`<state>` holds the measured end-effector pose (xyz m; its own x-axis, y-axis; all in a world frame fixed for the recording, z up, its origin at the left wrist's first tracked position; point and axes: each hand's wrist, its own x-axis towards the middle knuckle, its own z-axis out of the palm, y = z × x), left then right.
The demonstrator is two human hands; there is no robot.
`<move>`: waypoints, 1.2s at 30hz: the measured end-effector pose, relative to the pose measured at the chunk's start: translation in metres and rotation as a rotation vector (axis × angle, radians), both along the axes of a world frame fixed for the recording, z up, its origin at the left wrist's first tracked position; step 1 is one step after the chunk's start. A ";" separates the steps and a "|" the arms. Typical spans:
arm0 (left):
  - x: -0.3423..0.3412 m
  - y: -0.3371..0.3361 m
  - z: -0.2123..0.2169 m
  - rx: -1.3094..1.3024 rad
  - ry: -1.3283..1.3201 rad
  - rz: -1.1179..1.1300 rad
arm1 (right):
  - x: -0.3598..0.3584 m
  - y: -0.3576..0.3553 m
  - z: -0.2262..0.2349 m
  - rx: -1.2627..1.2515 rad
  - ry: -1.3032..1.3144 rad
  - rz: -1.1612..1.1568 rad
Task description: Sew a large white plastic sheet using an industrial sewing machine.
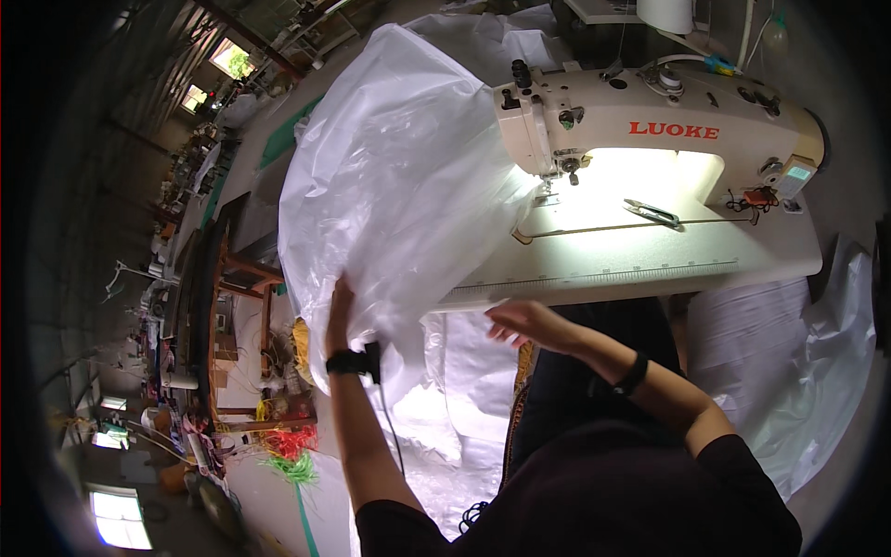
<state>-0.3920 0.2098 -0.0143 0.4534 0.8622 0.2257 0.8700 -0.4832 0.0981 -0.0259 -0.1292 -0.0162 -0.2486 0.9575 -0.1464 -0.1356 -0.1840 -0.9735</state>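
A large, translucent white plastic sheet (399, 176) rises and billows at the left of a cream sewing machine (650, 121), with one edge running toward the needle area. My left hand (340, 314) lies against the sheet's left side, fingers stretched upward along it; the far side of this hand is hidden. In front of the table's near edge hovers my right hand (531, 324), its fingers loosely bent and apart, slightly blurred, with nothing in them. Thread snips (652, 213) rest on the lit machine bed, right of the needle.
The white sewing table (594, 255) carries a ruler scale along its front. More white sheeting (789, 362) hangs at the right, and some lies under the table. At left stand a wooden frame (223, 334) and red and green strands (292, 444).
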 end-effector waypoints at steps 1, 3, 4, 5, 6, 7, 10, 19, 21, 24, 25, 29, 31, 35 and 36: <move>0.083 -0.032 -0.035 -0.020 0.189 -0.018 | 0.010 -0.004 -0.028 -0.101 0.094 -0.090; 0.113 -0.082 -0.036 0.105 -0.266 0.079 | -0.013 0.004 -0.026 -0.130 0.222 -0.090; 0.093 -0.086 -0.036 0.029 -0.391 0.159 | -0.031 0.009 -0.018 -0.139 0.282 -0.117; 0.106 -0.101 -0.031 0.045 -0.311 0.128 | -0.033 0.008 -0.021 -0.175 0.336 -0.195; 0.115 -0.118 -0.025 0.061 -0.232 0.099 | -0.035 0.007 -0.024 -0.187 0.337 -0.207; 0.118 -0.136 -0.017 0.054 -0.228 0.095 | -0.037 0.004 -0.023 -0.160 0.328 -0.267; 0.115 -0.205 0.004 -0.103 -0.273 0.075 | -0.042 -0.019 -0.031 -0.161 0.376 -0.420; 0.037 -0.354 0.056 -1.125 -0.165 -0.028 | 0.042 -0.189 -0.042 -0.262 0.319 -0.559; 0.043 -0.323 0.039 -0.802 -0.520 0.101 | 0.044 -0.202 -0.050 -0.132 0.114 -0.706; 0.098 -0.276 0.037 -0.227 -0.692 0.123 | 0.031 -0.193 -0.012 -0.002 -0.349 -0.743; 0.102 -0.259 0.017 -0.209 -0.655 0.063 | 0.029 -0.194 0.003 -0.020 -0.702 -0.641; 0.122 -0.220 -0.085 -0.228 -0.357 0.151 | 0.021 -0.194 -0.010 0.136 -0.988 -0.590; 0.097 -0.204 -0.125 -0.251 -0.299 0.190 | 0.015 -0.189 -0.001 0.156 -0.973 -0.595; 0.065 -0.216 -0.127 -0.339 -0.905 0.366 | 0.022 -0.196 0.010 0.188 -0.906 -0.638; 0.032 -0.215 -0.119 -0.131 -0.653 0.273 | 0.021 -0.196 0.013 0.177 -0.878 -0.638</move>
<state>-0.3601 -0.0056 -0.1336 0.0252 0.9641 0.2645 0.7021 -0.2054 0.6819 -0.0052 -0.3254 -0.0032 0.4232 0.8977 0.1223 0.5963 -0.1744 -0.7836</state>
